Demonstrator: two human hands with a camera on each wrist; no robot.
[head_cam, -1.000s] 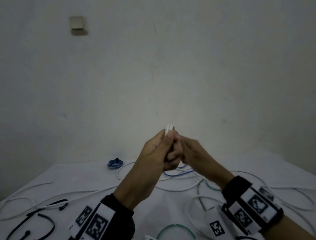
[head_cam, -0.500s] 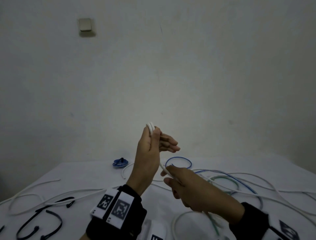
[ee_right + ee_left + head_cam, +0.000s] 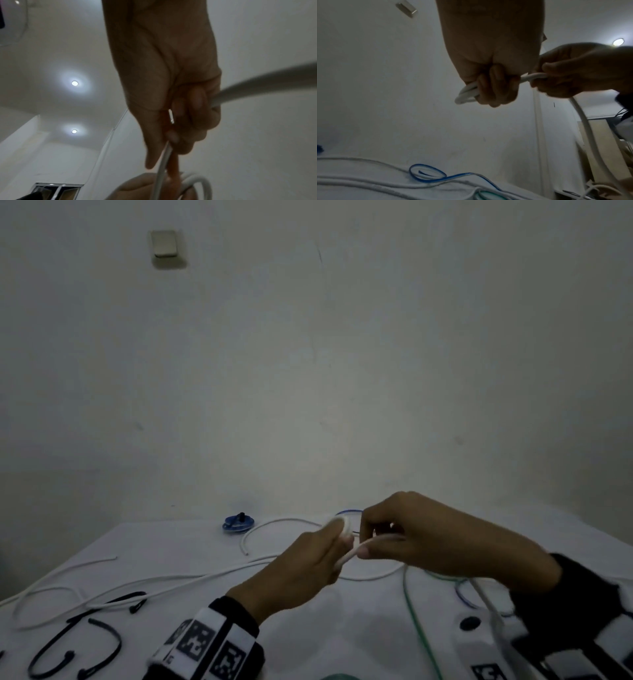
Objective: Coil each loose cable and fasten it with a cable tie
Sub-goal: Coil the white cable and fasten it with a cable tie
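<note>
Lowered: two hands (image 3: 308, 559), one white cable (image 3: 465, 94).

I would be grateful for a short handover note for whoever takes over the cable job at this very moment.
Left hand: grips a small coil of the white cable, a few loops, held above the table.
Right hand: holds the same cable's free run just beside the coil, feeding it in.
Done: one blue cable lies coiled at the table's far edge.
Left: finish this coil and tie it; black cable ties lie near left. Loose white, green and blue-white cables are not yet coiled.
</note>
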